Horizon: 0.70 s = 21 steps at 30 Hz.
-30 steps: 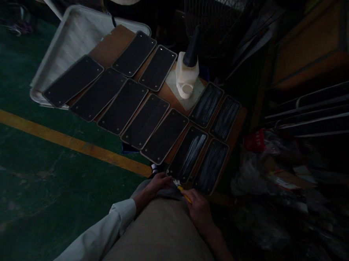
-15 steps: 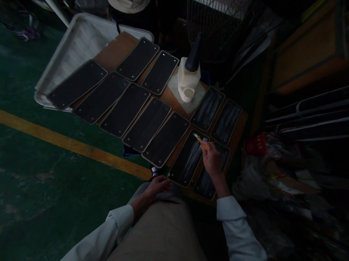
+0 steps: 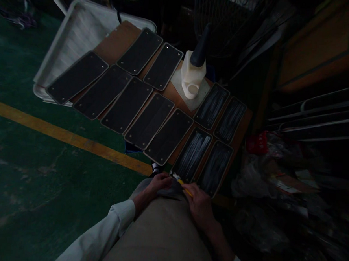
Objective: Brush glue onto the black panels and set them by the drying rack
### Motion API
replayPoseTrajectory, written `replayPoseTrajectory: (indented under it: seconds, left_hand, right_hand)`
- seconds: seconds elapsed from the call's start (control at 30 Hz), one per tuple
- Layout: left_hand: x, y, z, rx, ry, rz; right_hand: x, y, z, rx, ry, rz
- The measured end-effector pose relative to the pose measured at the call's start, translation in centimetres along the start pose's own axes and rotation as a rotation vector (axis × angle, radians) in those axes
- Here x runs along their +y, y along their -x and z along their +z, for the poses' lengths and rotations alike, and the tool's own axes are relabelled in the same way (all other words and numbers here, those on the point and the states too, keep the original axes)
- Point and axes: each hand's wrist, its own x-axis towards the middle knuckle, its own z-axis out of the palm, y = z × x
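My right hand [image 3: 198, 204] is closed on a small yellow-handled brush [image 3: 182, 183], its tip at the near edge of a streaked black panel [image 3: 192, 154]. My left hand [image 3: 158, 183] rests with curled fingers on my lap at the near corner of the brown board [image 3: 117, 42], right beside the brush tip. Several flat black panels with pale rims lie in rows on the board; those at the right carry whitish streaks, while the others, such as one plain panel [image 3: 148, 120], look bare. A white bottle [image 3: 192, 77] with a dark nozzle stands at the back on a pale cloth.
A white tray [image 3: 71, 33] lies under the board's left end. The green floor has a yellow line [image 3: 58, 135]. Crumpled bags and clutter [image 3: 267, 160] crowd the right side, with long framed panels [image 3: 320, 119] stacked beyond. A wire fan guard stands behind.
My right hand has drawn the brush back from the far end of the streaked panel to its near edge by my lap. The left hand has stayed in place.
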Motion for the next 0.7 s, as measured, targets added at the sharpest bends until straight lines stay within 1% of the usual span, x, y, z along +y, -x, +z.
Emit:
replayPoseTrajectory:
  seconds: [0.07,0.2,0.27,0.3,0.33,0.4,0.5,0.57,0.63,0.7]
  left_hand:
    - [-0.4,-0.3,-0.3,-0.011,-0.003,0.001]
    - [-1.1,-0.8,-0.8,-0.017,-0.01,0.011]
    - [-1.0,-0.7,-0.8,-0.018,-0.028,0.017]
    - [-0.8,-0.6,-0.7,-0.018,-0.035,0.018]
    - [-0.6,-0.5,-0.6,-0.019,-0.037,0.019]
    - [-0.1,-0.2,-0.4,-0.02,-0.032,0.01]
    - [0.6,0.2,-0.2,-0.009,-0.028,0.005]
    - [0.8,0.3,-0.2,0.004,-0.021,0.003]
    - [0.7,0.3,-0.2,0.006,-0.018,-0.003]
    - [0.6,0.3,-0.4,-0.013,-0.023,-0.005]
  right_hand:
    - [0.9,-2.7,-1.4,0.092,-0.004,0.0]
    - [3.4,-9.3,-4.1,0.279,0.115,-0.015]
    - [4.3,-11.3,-4.6,0.344,0.161,0.01]
    - [4.5,-11.6,-4.5,0.35,0.174,0.017]
    - [4.5,-11.5,-4.3,0.332,0.184,0.014]
    - [4.0,-10.0,-3.1,0.24,0.189,-0.011]
    - [2.2,-5.4,-0.7,0.087,0.174,-0.038]
    - [0.8,-2.4,0.7,0.021,0.137,-0.037]
    - [-0.4,-0.4,1.2,-0.012,0.068,-0.024]
    - [-1.0,-0.2,0.8,-0.005,-0.028,0.005]
